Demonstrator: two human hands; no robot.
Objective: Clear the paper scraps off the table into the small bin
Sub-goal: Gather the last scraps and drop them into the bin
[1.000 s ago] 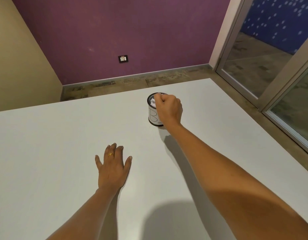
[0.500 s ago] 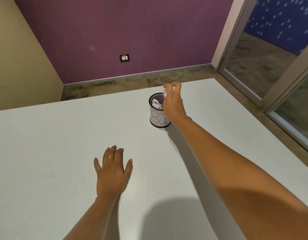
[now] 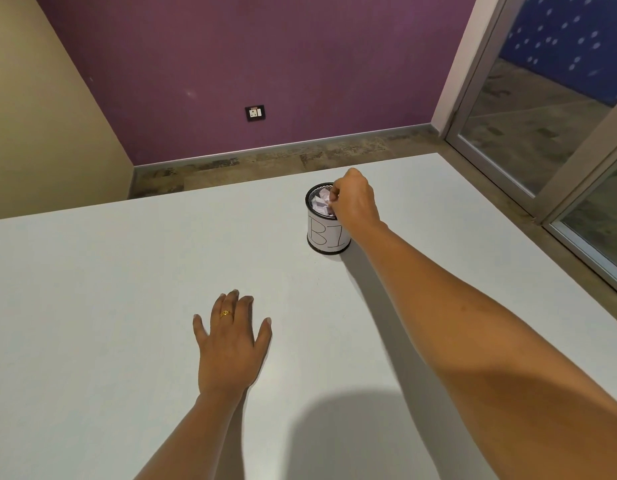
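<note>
- A person stands at a wide, pale grey table [image 3: 92, 306], both bare arms stretched out over it.
- The right hand [image 3: 355, 200] is reached far forward, curled over the rim of a small round black mesh bin [image 3: 326, 237] wrapped in a white paper label with hand-drawn letters.
- The fingers of that hand are bunched and bent downward into the mouth of the bin. They meet the crumpled white paper scraps [image 3: 320, 204] piled inside, but whether they pinch a scrap or only press on the heap cannot be told from here.
- The left hand [image 3: 230, 337] lies flat on the table, palm down and fingers loosely spread, a gold ring [image 3: 226, 313] on one finger. It holds nothing and sits well short of the bin, nearer the body than the right hand.
- The scraps reach close to the rim, just under the right fingertips. No loose scrap shows on the table around either hand, so the clearing looks close to finished.
- By their look the scraps are very light, soft and springy. Crumpled paper tends to puff back up, so a gentle push with the fingertips should settle it below the rim. A light pinch on any raised fold is enough to lift one.
- The bin looks light too and likely to tip or slide under a sideways shove. Pressing straight down, or steadying its wall, would be the safer way.
</note>
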